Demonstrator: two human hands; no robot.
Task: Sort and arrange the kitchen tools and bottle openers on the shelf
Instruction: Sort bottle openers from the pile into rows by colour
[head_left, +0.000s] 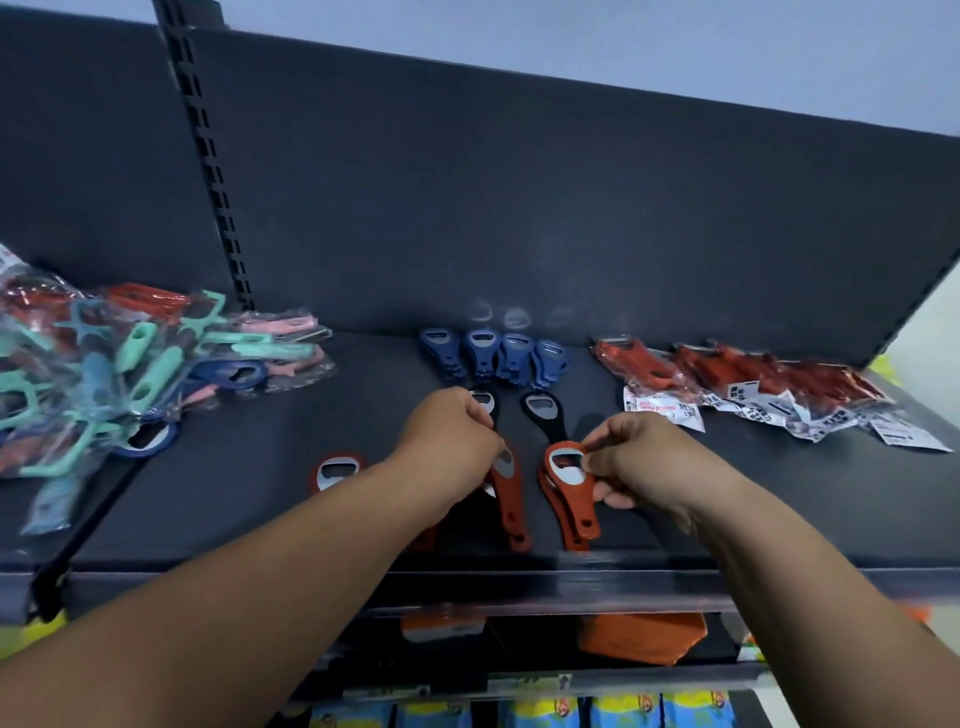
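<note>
On the dark shelf (727, 499), my right hand (641, 462) pinches the metal head of a red bottle opener (569, 499) that lies on top of another red one. My left hand (449, 441) has its fingers curled round the top of a second red opener (511, 512), near a black opener (485, 402). Another black opener (543, 410) lies between my hands. Several blue openers (493, 356) stand in a row at the back. A third red opener (335, 473) lies left of my left arm.
A heap of bagged teal, pink and red tools (130, 364) fills the left side, with a blue opener (150, 439) at its edge. Packaged red peelers (753, 384) lie at the right. A black divider bar (88, 530) runs to the front edge. Lower shelves hold orange goods (644, 636).
</note>
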